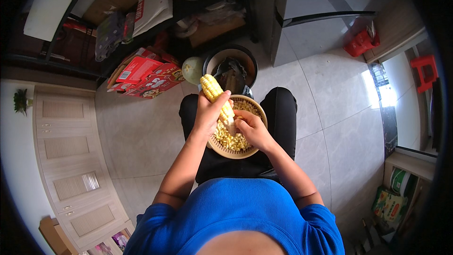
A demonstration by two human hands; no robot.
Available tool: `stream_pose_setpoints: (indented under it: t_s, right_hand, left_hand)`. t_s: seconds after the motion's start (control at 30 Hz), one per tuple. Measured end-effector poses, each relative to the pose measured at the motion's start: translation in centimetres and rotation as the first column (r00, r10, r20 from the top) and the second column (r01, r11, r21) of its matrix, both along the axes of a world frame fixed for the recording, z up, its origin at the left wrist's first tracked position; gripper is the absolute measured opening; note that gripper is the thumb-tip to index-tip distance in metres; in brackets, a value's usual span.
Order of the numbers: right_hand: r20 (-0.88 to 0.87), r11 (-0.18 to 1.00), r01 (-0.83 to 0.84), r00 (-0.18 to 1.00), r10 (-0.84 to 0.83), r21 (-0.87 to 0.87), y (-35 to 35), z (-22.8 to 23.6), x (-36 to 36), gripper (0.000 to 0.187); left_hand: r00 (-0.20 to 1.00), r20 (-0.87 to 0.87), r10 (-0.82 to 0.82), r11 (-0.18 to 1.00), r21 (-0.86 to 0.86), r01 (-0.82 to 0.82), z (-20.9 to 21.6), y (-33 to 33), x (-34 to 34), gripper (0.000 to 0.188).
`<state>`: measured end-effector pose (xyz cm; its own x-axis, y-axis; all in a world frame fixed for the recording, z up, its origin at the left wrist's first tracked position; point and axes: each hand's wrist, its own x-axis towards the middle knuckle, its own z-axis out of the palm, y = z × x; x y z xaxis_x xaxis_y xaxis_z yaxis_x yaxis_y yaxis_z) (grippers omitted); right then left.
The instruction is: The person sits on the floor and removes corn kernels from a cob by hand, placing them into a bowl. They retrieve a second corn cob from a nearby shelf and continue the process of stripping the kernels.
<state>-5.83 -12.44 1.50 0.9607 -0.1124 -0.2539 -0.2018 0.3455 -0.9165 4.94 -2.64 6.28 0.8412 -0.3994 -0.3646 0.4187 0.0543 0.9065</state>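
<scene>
A yellow corn cob (212, 87) slants over a round tan basket (262, 113) on my lap. My left hand (207, 113) is wrapped around the cob's middle, its thumb along the side. The cob's upper end is full of kernels, while the lower end looks pale and partly stripped. At that lower end, my right hand (255, 131) is closed, with thumb and bent fingers against the cob. Its fingertips are partly hidden. Loose yellow kernels (229, 142) cover the bottom of the basket beneath both hands.
Just beyond my knees stands a dark-rimmed bin (254, 61) with a black liner. A pale green melon (192, 70) and a red carton (158, 79) sit to its left. A grey refrigerator (325, 7) stands far right, and a red stool (423, 72) at the right edge.
</scene>
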Motion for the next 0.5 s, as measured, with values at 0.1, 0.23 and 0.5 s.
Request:
stream_pose_setpoints:
  t_s: [0.1,0.23,0.5]
  right_hand:
    - [0.022,0.853,-0.026,0.999,0.043,-0.521,-0.3,0.4,-0.3,0.027]
    - [0.279,0.653,0.186,0.959,0.040,-0.734,0.5,-2.2,-0.4,0.027]
    - [0.020,0.919,-0.026,1.000,0.019,0.394,0.4,1.2,0.5,0.044]
  left_hand:
    - [0.995,-0.096,-0.028,0.999,0.015,0.030,0.0,1.1,0.5,0.024]
    - [0.995,-0.062,0.078,0.996,-0.034,-0.080,-1.7,1.4,0.4,0.031]
    - [0.984,0.149,0.093,0.989,0.101,-0.109,-1.9,0.5,-0.6,0.032]
